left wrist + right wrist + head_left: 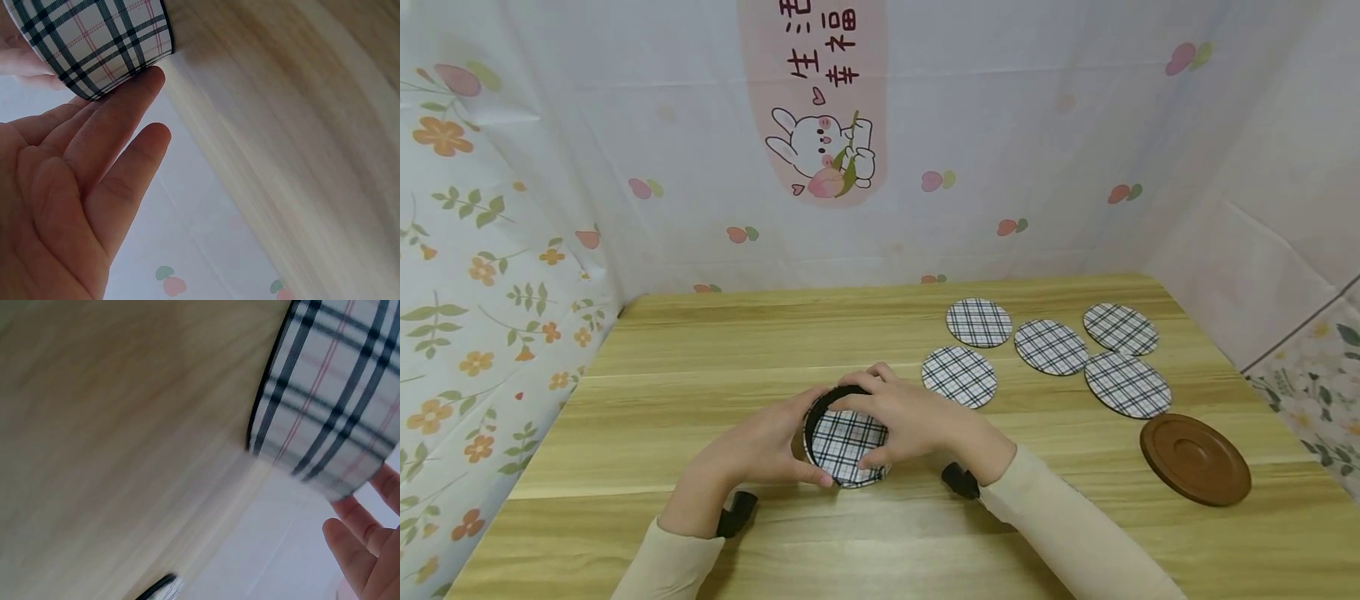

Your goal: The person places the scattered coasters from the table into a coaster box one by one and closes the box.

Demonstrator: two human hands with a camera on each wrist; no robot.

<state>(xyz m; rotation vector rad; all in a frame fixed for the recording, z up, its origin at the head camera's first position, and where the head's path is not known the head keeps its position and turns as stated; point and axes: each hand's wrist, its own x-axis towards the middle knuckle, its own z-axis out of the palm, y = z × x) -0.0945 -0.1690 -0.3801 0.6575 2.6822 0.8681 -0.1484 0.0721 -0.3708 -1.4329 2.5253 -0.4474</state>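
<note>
Left wrist view: the plaid holder (103, 47) runs out past the top edge, so its whole wall cannot be seen.
Right wrist view: the wall is cut off at top and right, and only part of the right hand (913, 417) shows.
Left hand (763, 446): grasping the holder's left side, thumb at the near edge, other fingers mostly hidden from above.
Right hand: curled over the far and right rim, grasping it; contact with the plaid disc (846, 446) inside is hard to make out.
Holder: between both hands; white, dark checks, thin pink lines, black inner wall.
Coasters (959, 377): five, similarly checked, beyond and rightward of the right hand.
Wooden disc (1213, 471): brown, well right of the right hand.
</note>
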